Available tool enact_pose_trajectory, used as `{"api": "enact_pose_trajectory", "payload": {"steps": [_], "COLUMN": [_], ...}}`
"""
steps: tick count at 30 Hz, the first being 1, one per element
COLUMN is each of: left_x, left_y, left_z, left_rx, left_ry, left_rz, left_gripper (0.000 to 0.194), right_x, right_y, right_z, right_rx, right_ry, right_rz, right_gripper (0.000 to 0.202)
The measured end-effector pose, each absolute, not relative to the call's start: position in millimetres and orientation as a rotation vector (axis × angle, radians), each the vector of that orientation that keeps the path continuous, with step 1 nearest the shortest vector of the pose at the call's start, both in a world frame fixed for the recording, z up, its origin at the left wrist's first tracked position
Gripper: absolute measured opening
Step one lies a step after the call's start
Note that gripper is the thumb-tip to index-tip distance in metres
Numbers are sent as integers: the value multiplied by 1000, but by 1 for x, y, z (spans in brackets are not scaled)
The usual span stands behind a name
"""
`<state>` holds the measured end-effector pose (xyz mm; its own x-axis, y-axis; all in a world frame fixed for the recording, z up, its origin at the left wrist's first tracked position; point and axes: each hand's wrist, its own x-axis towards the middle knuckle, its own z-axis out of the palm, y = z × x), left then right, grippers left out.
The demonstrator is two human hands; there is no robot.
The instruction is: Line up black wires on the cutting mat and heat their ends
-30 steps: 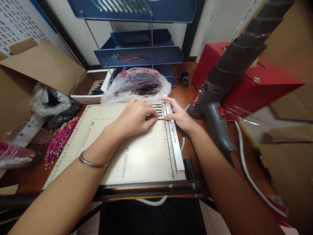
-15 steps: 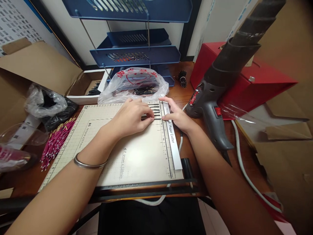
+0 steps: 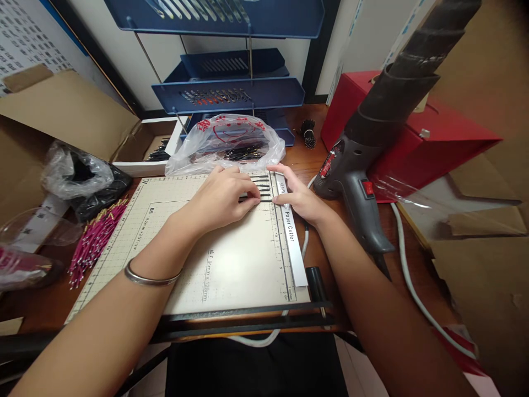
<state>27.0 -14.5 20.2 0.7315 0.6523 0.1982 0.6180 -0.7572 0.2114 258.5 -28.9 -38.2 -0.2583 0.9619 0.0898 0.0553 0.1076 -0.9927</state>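
Note:
Several thin black pieces (image 3: pixel 262 188) lie side by side near the right edge of the cream paper cutter board (image 3: pixel 235 264). My left hand (image 3: pixel 221 197) rests over them with thumb and fingertips closed on the nearest black piece. On the cutter's right edge, by the white strip labelled Paper Cutter (image 3: pixel 295 248), is my right hand (image 3: pixel 300 197). Its thumb touches the right end of the same piece, and its index finger is stretched apart toward the strip's far end. The left fingers hide part of the black pieces.
A dark heat gun (image 3: pixel 357 182) stands at the right before a red box (image 3: pixel 446 138). Magenta wires (image 3: pixel 97 237) lie left of the board. Behind it are a plastic bag (image 3: pixel 185 157), blue shelves (image 3: pixel 231 94) and a tied black bundle (image 3: pixel 308 133).

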Motion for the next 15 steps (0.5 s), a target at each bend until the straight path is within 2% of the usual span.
{"api": "enact_pose_trajectory", "payload": {"steps": [15], "left_x": [28], "left_y": [-15], "left_z": [21], "left_rx": [2801], "left_ry": [1047], "left_rz": [365], "left_gripper": [22], "right_x": [259], "right_y": [-28], "right_z": [-40], "right_rx": [-1060], "right_ry": [-1515], "right_rz": [1261], "right_gripper": [74]}}
